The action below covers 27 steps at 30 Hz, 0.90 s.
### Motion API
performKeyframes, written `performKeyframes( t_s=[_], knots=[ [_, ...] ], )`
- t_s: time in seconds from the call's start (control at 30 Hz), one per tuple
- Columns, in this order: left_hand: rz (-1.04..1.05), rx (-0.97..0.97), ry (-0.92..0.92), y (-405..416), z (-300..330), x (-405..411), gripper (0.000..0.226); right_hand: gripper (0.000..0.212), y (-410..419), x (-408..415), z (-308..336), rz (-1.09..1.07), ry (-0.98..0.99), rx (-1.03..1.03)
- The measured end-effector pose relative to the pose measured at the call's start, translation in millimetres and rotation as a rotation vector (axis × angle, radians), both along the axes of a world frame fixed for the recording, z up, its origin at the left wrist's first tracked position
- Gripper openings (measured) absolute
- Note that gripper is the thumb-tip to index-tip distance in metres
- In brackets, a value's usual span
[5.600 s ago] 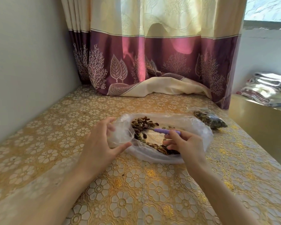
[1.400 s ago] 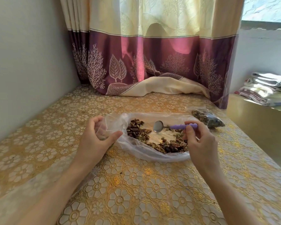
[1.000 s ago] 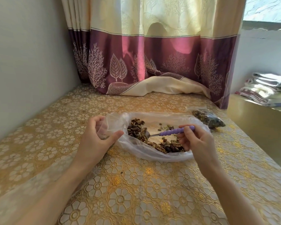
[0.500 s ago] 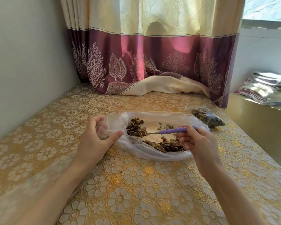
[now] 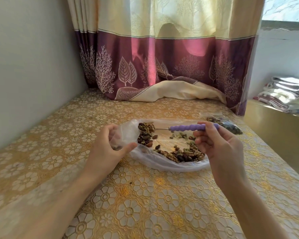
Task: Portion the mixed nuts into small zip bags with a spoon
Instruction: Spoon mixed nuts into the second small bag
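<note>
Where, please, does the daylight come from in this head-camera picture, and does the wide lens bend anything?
Head view: daylight enters behind the curtain, whose purple band glows pink; sun also strikes the folded cloths at right. The spoon and its heaped nuts look sharp. The left wall leans inward, a sign of wide-angle distortion, and the forearms stretch large at the bottom edge.
</note>
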<state>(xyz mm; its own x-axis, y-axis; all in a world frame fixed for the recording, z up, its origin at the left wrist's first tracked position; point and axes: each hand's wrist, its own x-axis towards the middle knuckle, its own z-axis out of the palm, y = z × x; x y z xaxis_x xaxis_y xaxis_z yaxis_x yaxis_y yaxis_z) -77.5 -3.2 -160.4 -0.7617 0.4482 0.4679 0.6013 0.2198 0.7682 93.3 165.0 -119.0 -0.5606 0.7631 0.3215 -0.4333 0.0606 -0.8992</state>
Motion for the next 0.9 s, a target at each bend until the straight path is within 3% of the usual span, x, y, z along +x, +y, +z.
performKeyframes(
  t_s=[0.2, 0.4, 0.5, 0.7, 0.9],
  knots=[
    [-0.025, -0.038, 0.019, 1, -2, 2, 0.073, 0.023, -22, -2, 1, 0.069, 0.007, 0.099],
    [-0.038, -0.069, 0.048, 2, -4, 2, 0.074, 0.016, -39, -5, -4, 0.204, 0.009, 0.449],
    [-0.04, -0.055, 0.054, 1, -5, 1, 0.073, 0.017, -38, -5, -8, 0.272, -0.017, 0.477],
    [-0.009, -0.059, 0.062, 1, -6, 0, 0.082, 0.018, -24, -6, -8, 0.202, -0.003, 0.373],
    [0.004, -0.079, 0.119, 0, -5, 0, 0.07, 0.015, 7, -4, -11, 0.025, 0.031, -0.068]
  ],
)
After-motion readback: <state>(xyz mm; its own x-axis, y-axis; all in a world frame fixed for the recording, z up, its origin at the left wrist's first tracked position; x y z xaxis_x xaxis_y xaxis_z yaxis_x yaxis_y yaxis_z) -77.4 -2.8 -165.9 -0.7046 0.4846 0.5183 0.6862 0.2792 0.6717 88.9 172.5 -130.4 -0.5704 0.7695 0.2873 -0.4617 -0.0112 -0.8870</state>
